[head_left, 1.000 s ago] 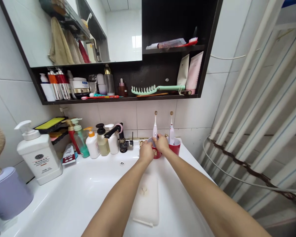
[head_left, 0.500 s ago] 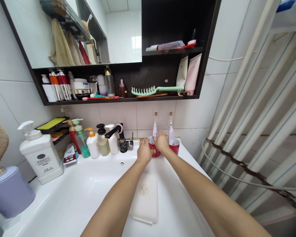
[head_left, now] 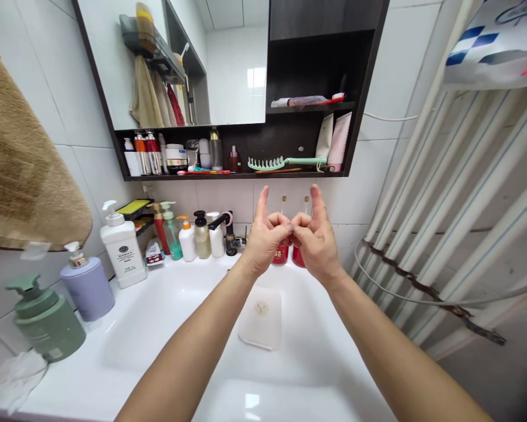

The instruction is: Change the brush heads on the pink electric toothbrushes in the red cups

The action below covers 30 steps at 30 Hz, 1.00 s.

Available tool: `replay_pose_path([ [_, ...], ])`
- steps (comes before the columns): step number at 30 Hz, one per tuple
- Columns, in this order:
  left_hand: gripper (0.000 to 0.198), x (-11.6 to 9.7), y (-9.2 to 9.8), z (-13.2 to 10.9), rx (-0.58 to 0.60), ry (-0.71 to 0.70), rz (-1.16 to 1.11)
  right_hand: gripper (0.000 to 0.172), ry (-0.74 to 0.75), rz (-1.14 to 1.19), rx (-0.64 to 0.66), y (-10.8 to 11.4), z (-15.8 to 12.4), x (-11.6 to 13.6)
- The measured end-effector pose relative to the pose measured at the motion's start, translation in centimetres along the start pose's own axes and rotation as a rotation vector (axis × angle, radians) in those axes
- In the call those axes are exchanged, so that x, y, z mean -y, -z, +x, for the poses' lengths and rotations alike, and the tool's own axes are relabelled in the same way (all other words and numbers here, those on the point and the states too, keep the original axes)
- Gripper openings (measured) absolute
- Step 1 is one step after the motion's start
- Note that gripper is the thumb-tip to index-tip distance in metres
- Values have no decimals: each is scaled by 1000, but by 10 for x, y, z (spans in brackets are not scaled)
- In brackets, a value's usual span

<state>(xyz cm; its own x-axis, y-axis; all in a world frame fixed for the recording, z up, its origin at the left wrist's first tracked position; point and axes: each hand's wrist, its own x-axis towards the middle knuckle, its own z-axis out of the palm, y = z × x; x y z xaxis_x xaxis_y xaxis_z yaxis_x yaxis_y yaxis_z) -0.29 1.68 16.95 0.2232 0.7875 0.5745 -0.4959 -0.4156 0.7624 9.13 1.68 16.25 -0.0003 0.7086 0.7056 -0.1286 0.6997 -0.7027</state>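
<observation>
My left hand (head_left: 265,240) and my right hand (head_left: 318,246) are raised above the back of the sink, meeting at the thumbs and curled fingers. Both index fingers point upward, while the thumbs press against the bent fingers; nothing shows between them. Behind the hands stand two red cups, a left cup (head_left: 280,255) with gold marks and a right cup (head_left: 298,258), both partly hidden. Above them show the heads of the left toothbrush (head_left: 284,199) and the right toothbrush (head_left: 306,200); their handles are covered. Below lies a whitish flat box (head_left: 259,325) in the white sink (head_left: 170,334).
A black faucet (head_left: 228,231) stands left of the hands, beside several pump bottles. The dark mirror cabinet (head_left: 285,140) overhangs the back, with a green hairbrush (head_left: 307,160) on its shelf. White pipes (head_left: 439,234) line the right; a brown towel (head_left: 34,170) hangs left.
Both hands have come away from the red cup and toothbrush, rising towards me and joining at the fingertips with index fingers up. The camera view has shifted, showing more of the left side.
</observation>
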Motion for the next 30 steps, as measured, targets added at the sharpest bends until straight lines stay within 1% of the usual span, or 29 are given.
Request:
replay_pose_path([
  [2,79,-4,-6,-9,25,20,-14,68,-56,83,17,-3,-10,9],
  [4,79,-1,-7,-15,19,60,-1,68,-112,124,20,-4,-17,8],
  [7,80,5,-4,-18,-47,104,18,64,-173,178,-19,-2,-21,0],
  [8,77,7,-2,-17,-91,112,7,58,-196,202,-49,-1,-21,-2],
  [9,70,8,-1,-16,-144,125,-14,48,-223,229,-83,0,-19,-4],
  [11,48,10,3,-12,-237,191,-68,22,-297,281,-146,1,-14,-7],
  [12,44,11,5,-10,-258,244,-89,23,-338,299,-164,2,-12,-9],
  [13,48,13,7,-8,-259,303,-100,31,-378,312,-169,2,-10,-10],
  [14,54,14,8,-7,-241,361,-102,39,-411,316,-167,2,-8,-11],
  [16,58,18,10,-5,-183,455,-85,47,-455,293,-149,0,-8,-15],
  [18,59,22,10,-3,-146,507,-56,50,-471,196,-128,-2,-10,-21],
  [19,60,25,10,-3,-139,522,-41,51,-469,83,-120,-2,-10,-27],
  [21,60,32,11,-5,-147,541,-6,51,-454,-226,-116,1,-11,-41],
  [23,59,44,16,-14,-177,567,45,50,-445,-514,-137,12,-9,-61],
  [25,58,61,25,-31,-222,627,114,48,-462,-667,-178,31,-4,-81],
  [26,56,70,31,-43,-232,682,147,45,-474,-734,-201,42,-1,-91],
  [29,54,100,50,-78,-338,833,185,24,-511,-943,-252,73,7,-116],
  [30,54,108,56,-88,-356,855,201,21,-527,-1001,-250,81,9,-124],
])
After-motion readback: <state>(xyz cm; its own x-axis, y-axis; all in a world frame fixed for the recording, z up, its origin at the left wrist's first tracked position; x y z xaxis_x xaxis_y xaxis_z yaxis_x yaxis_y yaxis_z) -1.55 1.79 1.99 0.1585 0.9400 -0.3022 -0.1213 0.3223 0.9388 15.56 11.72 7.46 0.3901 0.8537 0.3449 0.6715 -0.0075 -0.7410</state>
